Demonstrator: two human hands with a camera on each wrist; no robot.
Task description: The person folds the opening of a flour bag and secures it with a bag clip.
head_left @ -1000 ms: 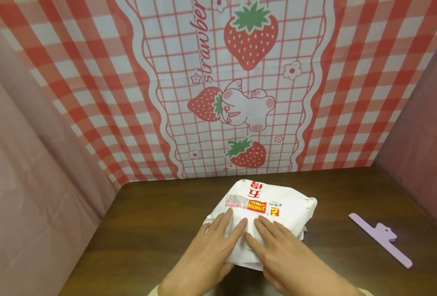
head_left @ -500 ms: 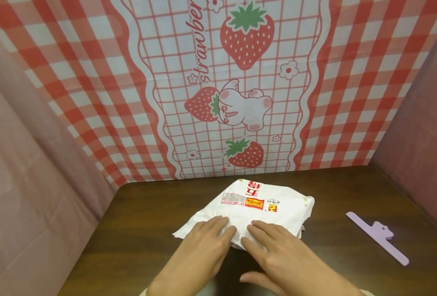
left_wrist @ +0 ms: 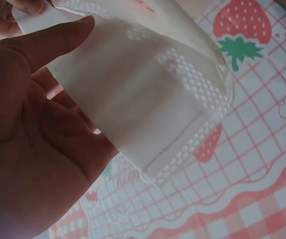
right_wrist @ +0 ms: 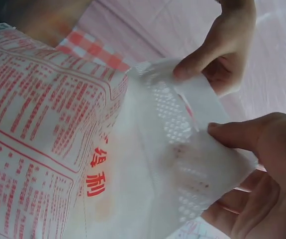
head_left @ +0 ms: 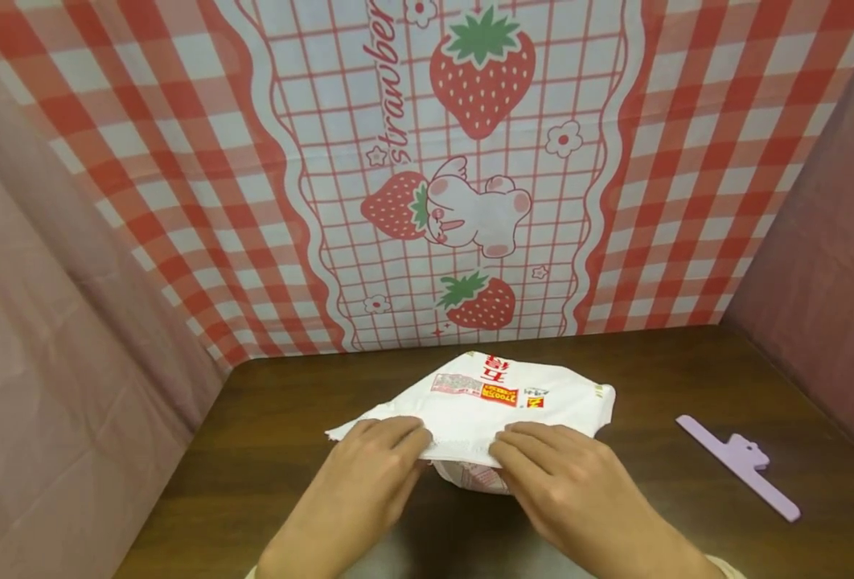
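Note:
A white flour bag [head_left: 463,414] with red lettering lies at the middle of the table, its folded top edge facing me. My left hand [head_left: 362,474] pinches the left part of that edge; the left wrist view has its thumb [left_wrist: 58,42] over the flap and the other fingers behind. With thumb and fingers, my right hand [head_left: 575,474] grips the same edge further right. In the right wrist view the flap [right_wrist: 167,114] stretches between both hands, with red-printed text on the bag's body [right_wrist: 38,134] beside it. Some of the bag's printed underside shows below the lifted edge.
On the right of the dark wooden table [head_left: 275,466] lies a lilac bag clip [head_left: 738,462]. A red-checked strawberry cloth [head_left: 470,201] hangs behind the table, with pink cloth [head_left: 72,322] along the left side and more on the right.
Both hands have gone from lying flat on the bag to pinching its near edge, and have moved apart. That edge is now lifted and drawn out, and its left corner sticks out further.

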